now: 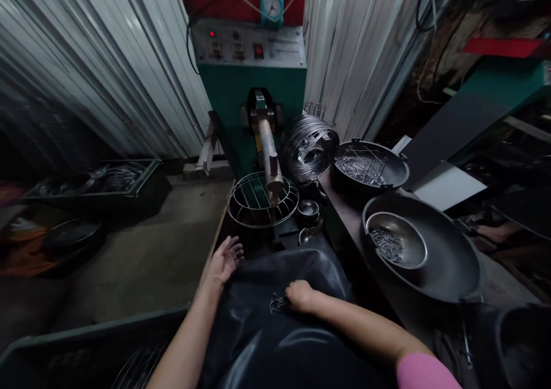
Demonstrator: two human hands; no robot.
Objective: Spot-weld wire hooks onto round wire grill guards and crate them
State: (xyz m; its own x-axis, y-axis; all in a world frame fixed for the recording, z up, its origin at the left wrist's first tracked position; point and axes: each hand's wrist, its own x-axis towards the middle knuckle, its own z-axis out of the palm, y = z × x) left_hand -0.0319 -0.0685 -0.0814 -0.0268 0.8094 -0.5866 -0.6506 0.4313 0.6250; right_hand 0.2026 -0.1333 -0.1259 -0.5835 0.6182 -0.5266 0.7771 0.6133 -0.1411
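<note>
Immediately left of clenched right hand: bent wire pieces; left hand spread.

On the cloth, bits of wire. Just ahead, a wire rack. To the right, a bowl in a pan.

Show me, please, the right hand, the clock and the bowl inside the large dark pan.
Right hand (302, 295): head view, back of the hand.
Clock (272, 4): head view, its dial.
Bowl (412, 243): head view, bare inner wall.
</note>
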